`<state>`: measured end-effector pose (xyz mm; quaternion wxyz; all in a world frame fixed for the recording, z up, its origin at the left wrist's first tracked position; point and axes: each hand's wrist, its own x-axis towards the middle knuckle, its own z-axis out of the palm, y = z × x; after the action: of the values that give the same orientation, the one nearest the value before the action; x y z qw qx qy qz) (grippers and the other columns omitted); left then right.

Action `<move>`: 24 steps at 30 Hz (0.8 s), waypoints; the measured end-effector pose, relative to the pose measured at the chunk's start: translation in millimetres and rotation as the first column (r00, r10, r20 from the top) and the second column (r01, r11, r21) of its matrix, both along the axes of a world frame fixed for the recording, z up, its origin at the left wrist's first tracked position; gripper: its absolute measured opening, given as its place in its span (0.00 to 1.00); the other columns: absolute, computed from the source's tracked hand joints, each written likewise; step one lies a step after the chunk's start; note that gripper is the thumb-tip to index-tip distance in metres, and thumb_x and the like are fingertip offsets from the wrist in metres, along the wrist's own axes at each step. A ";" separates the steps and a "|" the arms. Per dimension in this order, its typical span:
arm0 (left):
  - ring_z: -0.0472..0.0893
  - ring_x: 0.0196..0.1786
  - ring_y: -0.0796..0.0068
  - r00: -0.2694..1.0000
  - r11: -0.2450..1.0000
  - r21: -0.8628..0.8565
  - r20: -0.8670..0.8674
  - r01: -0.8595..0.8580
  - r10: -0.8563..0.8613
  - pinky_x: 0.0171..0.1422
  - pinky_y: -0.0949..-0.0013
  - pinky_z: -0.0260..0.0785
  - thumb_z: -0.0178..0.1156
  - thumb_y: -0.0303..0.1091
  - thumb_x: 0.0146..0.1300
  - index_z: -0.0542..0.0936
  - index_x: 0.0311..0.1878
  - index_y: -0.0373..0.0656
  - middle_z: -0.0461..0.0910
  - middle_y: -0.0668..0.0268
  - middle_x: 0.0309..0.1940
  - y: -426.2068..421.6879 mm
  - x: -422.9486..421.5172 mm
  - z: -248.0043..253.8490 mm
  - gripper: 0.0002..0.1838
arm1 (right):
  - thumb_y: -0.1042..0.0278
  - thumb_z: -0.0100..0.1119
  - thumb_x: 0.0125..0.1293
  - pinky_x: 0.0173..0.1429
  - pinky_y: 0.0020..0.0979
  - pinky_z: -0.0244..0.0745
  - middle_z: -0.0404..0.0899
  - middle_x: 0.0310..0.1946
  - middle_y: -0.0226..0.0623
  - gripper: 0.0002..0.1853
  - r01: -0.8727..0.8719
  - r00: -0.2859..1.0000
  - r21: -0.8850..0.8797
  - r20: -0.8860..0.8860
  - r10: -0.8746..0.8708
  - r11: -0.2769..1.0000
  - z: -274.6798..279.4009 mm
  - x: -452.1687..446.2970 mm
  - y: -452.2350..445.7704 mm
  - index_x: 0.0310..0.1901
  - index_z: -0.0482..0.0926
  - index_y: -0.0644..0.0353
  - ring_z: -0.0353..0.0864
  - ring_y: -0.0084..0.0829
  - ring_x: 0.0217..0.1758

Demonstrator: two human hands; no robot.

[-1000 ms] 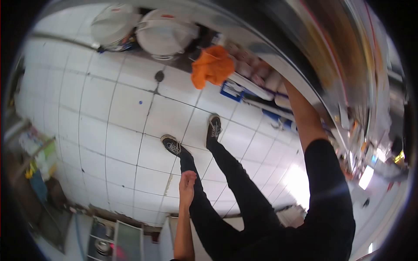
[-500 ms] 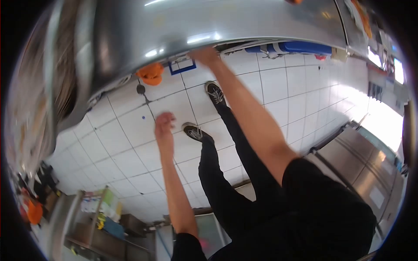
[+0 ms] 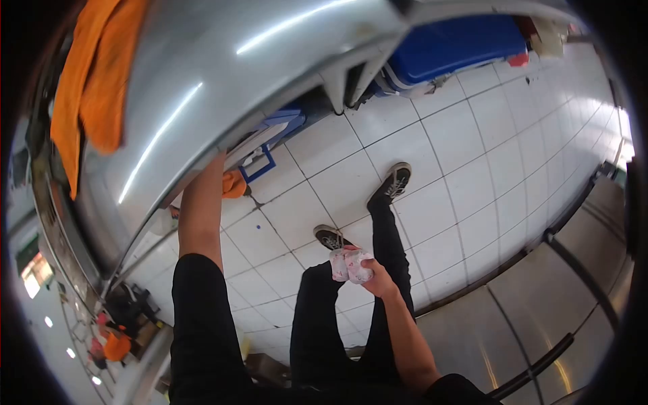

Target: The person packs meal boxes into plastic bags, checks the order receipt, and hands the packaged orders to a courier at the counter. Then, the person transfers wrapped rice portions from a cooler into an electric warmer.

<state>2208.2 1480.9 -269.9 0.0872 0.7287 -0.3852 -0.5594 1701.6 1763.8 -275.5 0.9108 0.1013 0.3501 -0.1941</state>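
Observation:
My right hand (image 3: 381, 278) is closed around whitish-pink wrapped packets (image 3: 350, 266), held in front of my legs above the tiled floor. They look like small bundles in thin printed plastic; what is inside cannot be made out. My left forearm (image 3: 200, 223) reaches in under the edge of the steel counter (image 3: 223, 74). The counter hides my left hand, so its fingers and anything in them do not show. Near that arm, below the counter, are a blue frame (image 3: 260, 164) and an orange cloth-like thing (image 3: 234, 184).
An orange cloth (image 3: 101, 74) lies on the counter at upper left. A big blue box (image 3: 459, 47) stands on the floor beneath the counter's right part. Steel cabinets with dark handles (image 3: 533, 364) are at lower right. My shoes (image 3: 390, 182) rest on white tiles.
My right hand has come back from the counter edge and now holds the packets. My left arm has gone from over the floor to under the counter. The view has shifted.

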 end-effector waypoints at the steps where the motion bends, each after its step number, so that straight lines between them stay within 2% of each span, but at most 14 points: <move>1: 0.78 0.60 0.68 1.000 1.000 0.010 -0.002 -0.005 0.005 0.66 0.58 0.67 0.53 0.51 0.75 0.75 0.63 0.43 0.81 0.64 0.54 -7.0 -1.2 2.5 0.24 | 0.61 0.56 0.63 0.74 0.42 0.64 0.73 0.65 0.46 0.36 0.038 0.999 0.008 0.022 -0.038 0.999 -4.9 1.2 0.6 0.73 0.64 0.63 0.72 0.42 0.70; 6: 0.77 0.61 0.67 0.971 0.977 -0.044 -0.128 -0.210 0.203 0.67 0.56 0.66 0.54 0.53 0.74 0.75 0.64 0.43 0.80 0.64 0.55 -1.2 -7.4 34.2 0.26 | 0.58 0.58 0.61 0.75 0.42 0.64 0.72 0.66 0.45 0.39 0.221 0.972 0.008 0.084 -0.221 0.975 -10.0 2.4 3.4 0.74 0.63 0.62 0.73 0.41 0.69; 10: 0.77 0.62 0.66 0.865 0.892 -0.079 -0.295 -0.446 0.406 0.68 0.54 0.66 0.54 0.54 0.73 0.74 0.65 0.43 0.80 0.63 0.56 42.4 -16.6 62.3 0.27 | 0.56 0.60 0.60 0.75 0.45 0.65 0.72 0.66 0.45 0.41 0.315 0.947 0.021 0.059 -0.316 0.949 -13.8 -0.1 1.9 0.73 0.63 0.63 0.72 0.42 0.69; 16: 0.76 0.63 0.64 0.678 0.745 -0.045 -0.453 -0.666 0.579 0.69 0.51 0.65 0.54 0.56 0.72 0.73 0.66 0.44 0.79 0.63 0.58 106.0 -24.7 89.9 0.29 | 0.52 0.61 0.58 0.75 0.52 0.63 0.71 0.66 0.44 0.43 0.330 0.941 0.031 0.072 -0.331 0.944 -8.3 -3.4 -18.0 0.74 0.63 0.61 0.69 0.44 0.71; 21: 0.75 0.64 0.63 0.522 0.633 0.031 -0.535 -0.773 0.664 0.70 0.49 0.64 0.55 0.58 0.71 0.73 0.66 0.44 0.79 0.62 0.59 150.3 -31.4 100.3 0.31 | 0.46 0.61 0.58 0.75 0.55 0.61 0.72 0.65 0.42 0.42 0.292 0.956 0.016 0.027 -0.293 0.956 16.6 -12.6 -47.7 0.73 0.65 0.58 0.69 0.43 0.71; 24: 0.75 0.65 0.62 0.451 0.594 0.078 -0.574 -0.801 0.683 0.71 0.48 0.63 0.55 0.59 0.71 0.73 0.67 0.44 0.79 0.62 0.59 163.2 -32.6 116.3 0.32 | 0.42 0.61 0.59 0.75 0.54 0.60 0.73 0.63 0.39 0.40 0.285 0.956 -0.032 0.083 -0.281 0.958 48.4 -20.2 -68.1 0.70 0.67 0.55 0.70 0.41 0.70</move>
<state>2175.6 1644.2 -153.6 0.5044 0.6160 -0.0384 -0.6039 1681.4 1695.7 -227.0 0.8885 0.1380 0.2921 -0.3260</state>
